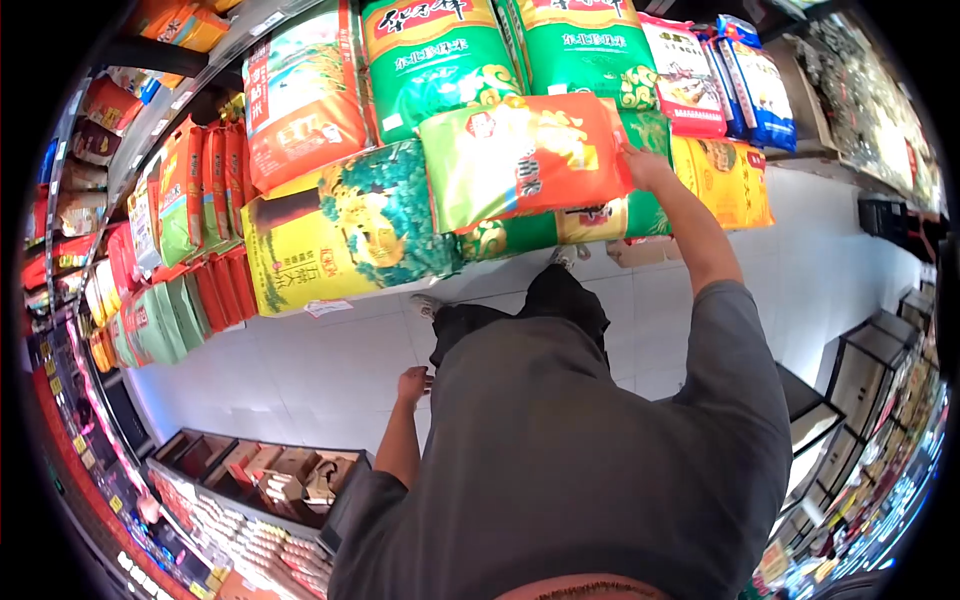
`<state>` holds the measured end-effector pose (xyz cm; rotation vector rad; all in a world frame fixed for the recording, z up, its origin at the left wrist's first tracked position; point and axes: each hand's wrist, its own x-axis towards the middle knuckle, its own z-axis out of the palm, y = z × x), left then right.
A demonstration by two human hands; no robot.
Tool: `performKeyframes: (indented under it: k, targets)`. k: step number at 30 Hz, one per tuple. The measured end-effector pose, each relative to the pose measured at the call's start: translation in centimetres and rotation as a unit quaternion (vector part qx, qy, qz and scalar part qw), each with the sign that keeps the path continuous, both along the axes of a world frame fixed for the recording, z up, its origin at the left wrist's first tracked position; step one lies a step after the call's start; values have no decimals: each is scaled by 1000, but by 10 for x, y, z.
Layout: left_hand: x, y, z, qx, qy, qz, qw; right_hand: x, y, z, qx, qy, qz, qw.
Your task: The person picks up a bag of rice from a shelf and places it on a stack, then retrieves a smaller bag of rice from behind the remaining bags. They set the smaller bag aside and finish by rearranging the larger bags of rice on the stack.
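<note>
My right hand (648, 170) is at the right end of a red and light-green bag (525, 160), its fingers on the bag's edge; whether they grip it I cannot make out. This bag lies flat on top of a green bag (490, 236), in front of two upright green bags (440, 75). Left of it lies a yellow and teal bag (350, 230). My left hand (414, 384) hangs low at my side over the floor, fingers loosely curled and partly hidden, with no object seen in it.
Smaller red and green bags (180, 190) fill shelves on the left. A yellow bag (720, 180) lies at the right end of the stack. Egg trays (250, 545) and a box display (270, 470) stand at lower left. Dark shelves (860, 370) line the right.
</note>
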<state>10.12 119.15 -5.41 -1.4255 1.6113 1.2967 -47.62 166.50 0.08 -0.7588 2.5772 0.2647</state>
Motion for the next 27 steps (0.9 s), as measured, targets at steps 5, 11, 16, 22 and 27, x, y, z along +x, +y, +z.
performKeyframes:
  k: [5,11,16,22,27]
  targets:
    - [8,102,4,-115,39,-188,975,-59,0,-52,64,-41,128,989]
    - [12,178,4,-136,69,-103,983,-80,-16,-56,150,-34,210,965]
    - [-18,205,28,-145,22,-112,983,-73,-44,-14,216,-47,278,935]
    - [-54,206,35,-137,14,-115,984,-78,-5,44,98,-82,321,938]
    - [-61,191,32,-160,-6,-172,972,-71,44,33,-8,-50,304,951]
